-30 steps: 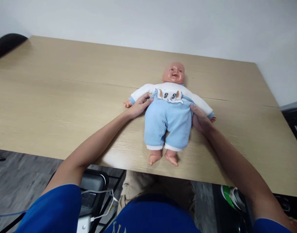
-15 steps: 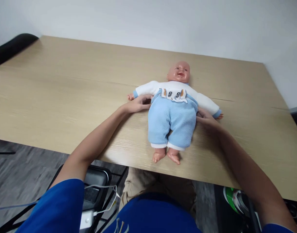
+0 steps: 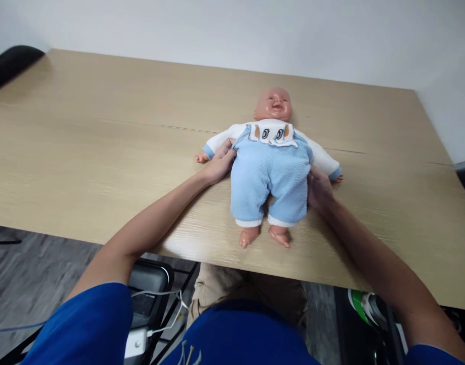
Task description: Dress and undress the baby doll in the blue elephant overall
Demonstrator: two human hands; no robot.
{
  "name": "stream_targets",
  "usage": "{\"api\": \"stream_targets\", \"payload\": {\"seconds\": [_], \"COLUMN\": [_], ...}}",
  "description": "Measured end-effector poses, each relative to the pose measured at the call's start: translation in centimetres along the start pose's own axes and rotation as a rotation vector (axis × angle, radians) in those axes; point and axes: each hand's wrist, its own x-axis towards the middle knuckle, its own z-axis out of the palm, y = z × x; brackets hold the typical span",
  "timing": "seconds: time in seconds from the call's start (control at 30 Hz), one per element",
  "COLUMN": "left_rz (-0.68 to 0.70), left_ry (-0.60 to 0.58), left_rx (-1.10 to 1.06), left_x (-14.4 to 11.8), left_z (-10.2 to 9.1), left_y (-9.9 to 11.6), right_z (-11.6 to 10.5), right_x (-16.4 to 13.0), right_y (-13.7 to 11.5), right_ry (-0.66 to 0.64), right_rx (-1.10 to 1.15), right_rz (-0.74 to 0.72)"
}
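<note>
A baby doll [image 3: 270, 172] lies face up on the table, its head toward the wall and its feet toward me. It wears a white long-sleeved top and fluffy light-blue overalls with a bib showing two eyes. My left hand [image 3: 222, 161] grips the doll's side at the waist, thumb along the blue cloth and fingertips partly hidden. On the opposite side my right hand [image 3: 318, 186] is closed against the hip, its fingers out of sight behind the overalls. The doll's bare feet rest near the front edge.
The wide wooden table [image 3: 103, 126] reaches back to a pale wall [image 3: 232, 35]. A black chair back [image 3: 15, 66] stands at the far left. Below the front edge are a black case [image 3: 152, 276], a white adapter [image 3: 135, 342] with cables, and a green-and-white round item [image 3: 359, 306].
Both hands have tightened around the doll's sides, the right one reaching further behind it. The bib has shifted up toward the chin and the feet have spread apart.
</note>
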Motion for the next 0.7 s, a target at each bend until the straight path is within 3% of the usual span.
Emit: {"api": "stream_targets", "payload": {"seconds": [0.2,0.3,0.47,0.57,0.7], "left_rz": [0.019,-0.001,0.012,-0.038,-0.195], "left_ry": [-0.026,-0.049,0.090,0.127,0.055], "left_rx": [0.038,0.009,-0.111,-0.205,-0.438], "left_x": [0.1,0.2,-0.1,-0.6,-1.4], "left_z": [-0.2,-0.1,0.8,1.6,2.6], "left_y": [0.0,0.2,0.4,0.4,0.4], "right_z": [0.6,1.0,1.5,0.9,0.5], "right_x": [0.0,-0.3,-0.6,-0.2,0.2], "right_y": [0.1,-0.2,-0.6,-0.5,-0.9], "right_ry": [0.028,0.048,0.094,0.079,0.048], "right_rx": [0.054,0.122,0.222,0.231,0.237], "right_rz": [0.095,0.036,-0.035,0.044,0.121]}}
